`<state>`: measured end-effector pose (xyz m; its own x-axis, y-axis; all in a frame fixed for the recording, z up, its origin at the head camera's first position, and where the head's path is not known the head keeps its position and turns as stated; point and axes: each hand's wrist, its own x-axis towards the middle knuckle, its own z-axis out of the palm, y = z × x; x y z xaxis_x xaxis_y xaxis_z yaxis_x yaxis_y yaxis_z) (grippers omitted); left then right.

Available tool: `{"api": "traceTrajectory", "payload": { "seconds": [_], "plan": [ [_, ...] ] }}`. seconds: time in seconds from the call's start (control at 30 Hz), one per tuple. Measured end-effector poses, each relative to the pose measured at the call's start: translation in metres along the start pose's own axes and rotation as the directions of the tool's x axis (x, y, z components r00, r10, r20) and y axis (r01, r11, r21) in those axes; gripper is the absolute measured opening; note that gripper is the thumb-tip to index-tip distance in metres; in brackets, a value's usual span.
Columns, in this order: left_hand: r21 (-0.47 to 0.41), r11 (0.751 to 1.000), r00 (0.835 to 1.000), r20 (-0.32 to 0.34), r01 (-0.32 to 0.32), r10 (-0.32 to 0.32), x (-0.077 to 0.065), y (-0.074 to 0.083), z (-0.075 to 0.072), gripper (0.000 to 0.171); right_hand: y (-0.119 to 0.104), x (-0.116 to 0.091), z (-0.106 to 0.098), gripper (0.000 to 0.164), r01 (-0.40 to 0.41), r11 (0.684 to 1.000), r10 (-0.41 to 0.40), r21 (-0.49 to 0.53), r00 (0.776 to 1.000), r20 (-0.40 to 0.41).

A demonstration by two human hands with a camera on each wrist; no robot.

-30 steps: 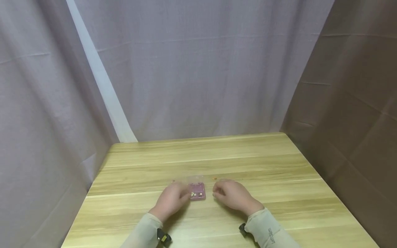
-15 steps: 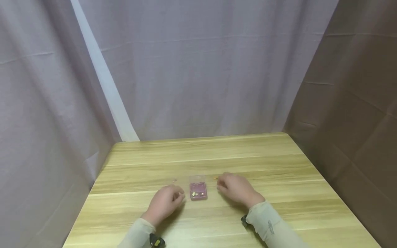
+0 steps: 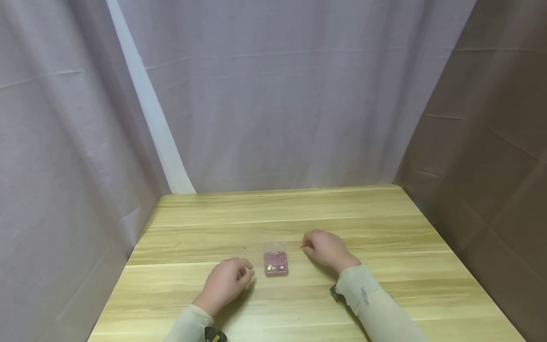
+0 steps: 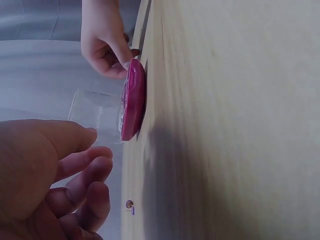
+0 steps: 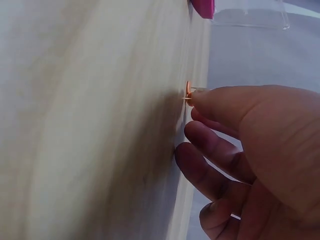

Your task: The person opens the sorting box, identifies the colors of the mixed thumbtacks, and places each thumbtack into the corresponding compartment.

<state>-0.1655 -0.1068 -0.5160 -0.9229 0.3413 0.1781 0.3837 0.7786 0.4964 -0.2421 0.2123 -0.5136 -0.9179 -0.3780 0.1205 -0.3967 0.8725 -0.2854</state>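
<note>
A small pink box (image 3: 275, 263) sits mid-table with its clear lid (image 4: 95, 112) raised. Several small gold pieces (image 3: 269, 268) lie in its front part. Left of the box is my left hand (image 3: 226, 280), fingers loosely curled above the table with nothing visible between them. On the right, my right hand (image 3: 328, 248) reaches down to two small orange disc-headed studs (image 5: 189, 86) with thin pins. Its thumb and finger pinch one of them at the tabletop. Two purple studs (image 4: 130, 206) lie on the table beyond my left hand.
The wood-grain table (image 3: 342, 209) meets grey curtains (image 3: 278, 118) at its back and sides. A black strap (image 3: 213, 334) shows at my left cuff. My hands stand on either side of the box.
My left hand has drawn back leftward, away from the box. My right hand has moved forward and a little right to the orange studs. The view has shifted slightly.
</note>
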Motion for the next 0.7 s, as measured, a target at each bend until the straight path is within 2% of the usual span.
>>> {"api": "traceTrajectory", "payload": {
  "seconds": [0.33,0.7],
  "plan": [
    [0.009,1.000,1.000,-0.004,-0.017,0.017,-0.001,0.000,0.002,0.020,0.002,0.010,0.002,0.004,0.010,1.000,-0.010,-0.004,1.000,0.022],
    [0.019,0.999,1.000,-0.012,-0.025,0.026,-0.002,0.004,0.001,0.019,0.002,0.011,0.003,0.007,0.009,1.000,-0.008,-0.013,1.000,0.026]
  ]
}}
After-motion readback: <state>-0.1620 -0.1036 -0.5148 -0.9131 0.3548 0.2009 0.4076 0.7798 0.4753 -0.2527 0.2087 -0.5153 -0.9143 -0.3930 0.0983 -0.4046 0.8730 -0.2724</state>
